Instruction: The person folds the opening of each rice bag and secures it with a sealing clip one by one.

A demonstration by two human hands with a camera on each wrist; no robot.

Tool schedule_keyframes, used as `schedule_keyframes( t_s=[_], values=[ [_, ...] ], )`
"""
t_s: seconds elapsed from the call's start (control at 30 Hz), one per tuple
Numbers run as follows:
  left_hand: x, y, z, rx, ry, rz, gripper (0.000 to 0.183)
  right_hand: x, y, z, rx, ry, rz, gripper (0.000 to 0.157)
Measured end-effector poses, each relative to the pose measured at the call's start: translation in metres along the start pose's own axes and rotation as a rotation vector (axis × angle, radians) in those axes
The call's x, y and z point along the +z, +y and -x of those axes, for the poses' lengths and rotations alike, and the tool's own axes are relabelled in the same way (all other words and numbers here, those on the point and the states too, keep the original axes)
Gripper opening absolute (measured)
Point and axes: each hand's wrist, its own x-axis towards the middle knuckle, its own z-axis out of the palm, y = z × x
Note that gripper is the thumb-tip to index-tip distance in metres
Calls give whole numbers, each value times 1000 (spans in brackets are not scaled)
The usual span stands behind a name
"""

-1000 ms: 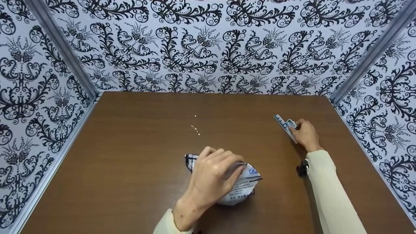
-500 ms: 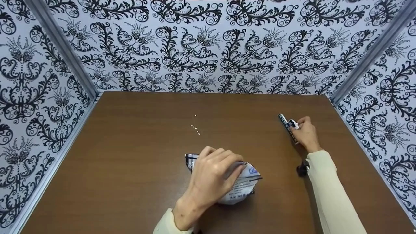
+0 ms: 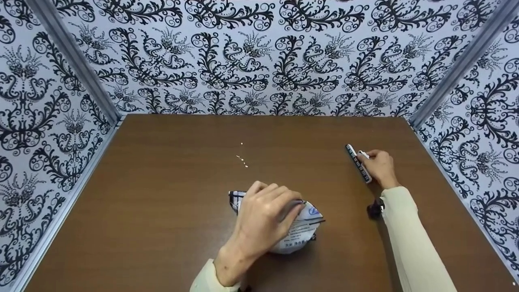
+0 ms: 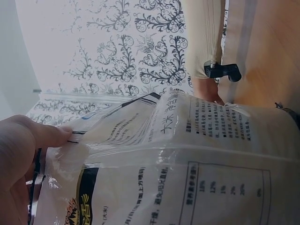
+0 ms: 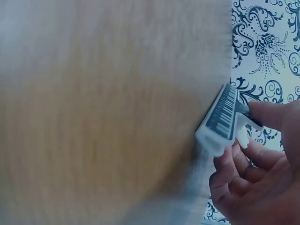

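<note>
A printed plastic rice bag stands on the table, its top folded over. My left hand grips the bag's upper edge, and in the left wrist view the thumb presses on the plastic near the top. Off to the right, my right hand holds a bag clip above the table. The clip has a long bar with a piano-key pattern. In the right wrist view, thumb and fingers pinch the clip's handles from either side. My left hand hides much of the bag's top in the head view.
Several white grains lie on the brown table beyond the bag. Patterned walls with grey metal corner posts enclose the back and sides. A small black device sits at the right wrist.
The bag clip has tilted in my right hand, so its keyed face now looks darker and sharper. My left hand and the rice bag have stayed in place.
</note>
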Motion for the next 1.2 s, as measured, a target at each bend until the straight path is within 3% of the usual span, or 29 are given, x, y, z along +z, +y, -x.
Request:
schedule_keyframes(
  t_s=[0.33,0.53,0.93,1.2],
  values=[
    [0,1,-1,4,13,-4,9,-8,-10,0,-79,7,-38,37],
    [0,1,0,4,17,0,9,-12,-15,4,-78,8,-75,34],
    [1,2,1,2,15,11,9,-20,-26,25,-88,31,-145,35],
    [0,1,0,0,14,12,7,-17,-32,44,-143,101,-201,32]
  ],
)
